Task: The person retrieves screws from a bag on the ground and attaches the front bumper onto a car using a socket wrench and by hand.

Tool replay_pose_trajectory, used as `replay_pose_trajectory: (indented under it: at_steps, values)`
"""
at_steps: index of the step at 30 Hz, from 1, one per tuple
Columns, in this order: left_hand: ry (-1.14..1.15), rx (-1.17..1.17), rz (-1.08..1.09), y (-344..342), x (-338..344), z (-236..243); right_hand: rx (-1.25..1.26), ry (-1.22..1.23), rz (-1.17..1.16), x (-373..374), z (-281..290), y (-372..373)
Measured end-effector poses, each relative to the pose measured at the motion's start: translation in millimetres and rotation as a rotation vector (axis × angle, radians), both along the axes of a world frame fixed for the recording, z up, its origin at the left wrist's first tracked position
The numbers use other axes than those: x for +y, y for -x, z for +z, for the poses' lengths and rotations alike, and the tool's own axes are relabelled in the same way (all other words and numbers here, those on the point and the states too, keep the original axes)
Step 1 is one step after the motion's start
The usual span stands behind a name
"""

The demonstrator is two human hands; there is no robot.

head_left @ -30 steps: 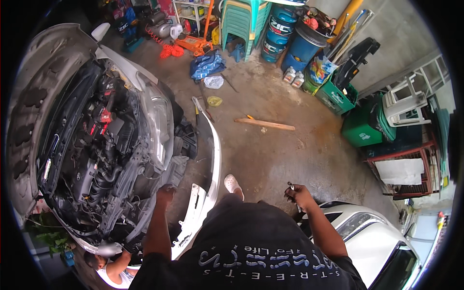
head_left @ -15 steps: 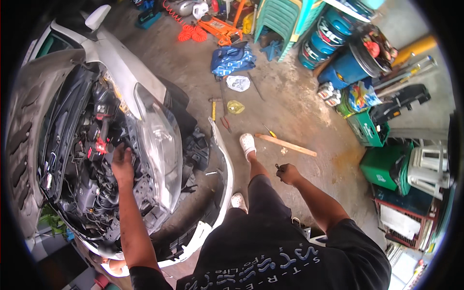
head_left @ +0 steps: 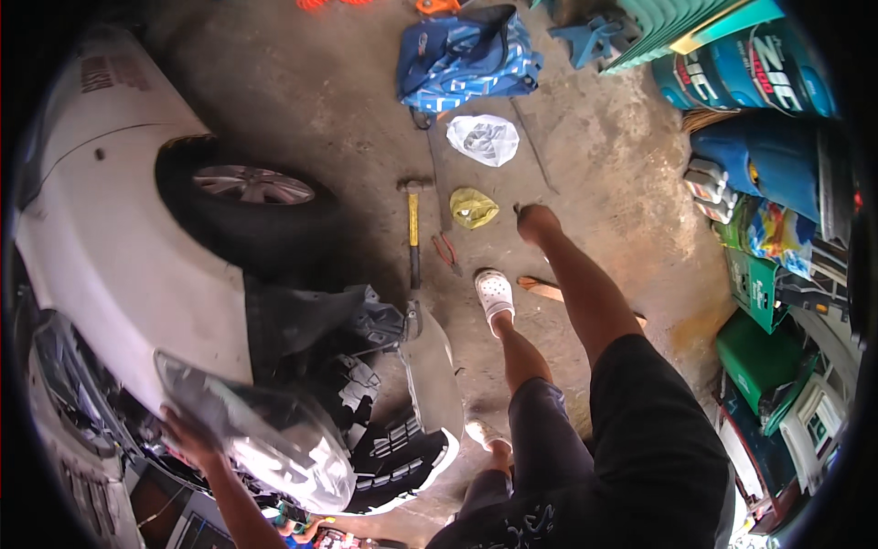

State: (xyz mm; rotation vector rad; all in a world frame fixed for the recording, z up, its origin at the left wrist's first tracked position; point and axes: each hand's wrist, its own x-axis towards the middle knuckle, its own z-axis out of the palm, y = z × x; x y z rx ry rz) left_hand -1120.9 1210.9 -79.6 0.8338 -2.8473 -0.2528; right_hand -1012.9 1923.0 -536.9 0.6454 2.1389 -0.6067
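My left hand (head_left: 187, 432) grips the upper rear edge of the clear headlight (head_left: 274, 453) of a white car (head_left: 119, 265), beside the open engine bay. My right hand (head_left: 535, 221) is stretched out over the concrete floor, closed in a fist around a small dark tool that barely shows. It hovers just right of a yellow rag (head_left: 473, 209). A hammer (head_left: 413, 233) and red-handled pliers (head_left: 446, 252) lie left of the rag. My foot in a white clog (head_left: 495, 295) stands below them.
The detached white bumper (head_left: 432, 371) hangs at the car's front, by the front wheel (head_left: 251, 188). A white plastic bag (head_left: 483, 139), a blue bag (head_left: 466, 55) and a wooden stick (head_left: 547, 289) lie on the floor. Barrels and green crates (head_left: 759, 284) line the right side.
I have leaned forward and to the right. My left hand came out of the engine bay onto the headlight. My right hand reached out toward the tools on the floor.
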Motion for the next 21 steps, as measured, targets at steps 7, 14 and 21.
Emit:
replay_pose_trajectory:
  at_steps: [7, 14, 21]
  values:
    - [0.283, -0.004, -0.047, -11.5, 13.3, -17.7, 0.202, -0.126, -0.015, 56.8, -172.5, 127.5]
    - [0.722, -0.21, -0.275, -19.3, -3.0, 20.9, 0.377, -0.151, -0.208, 13.8, -251.7, 174.7]
    - [1.396, -0.479, -1.019, 8.8, 36.7, 13.4, 0.516, -0.204, -0.285, 16.9, -316.6, 207.4]
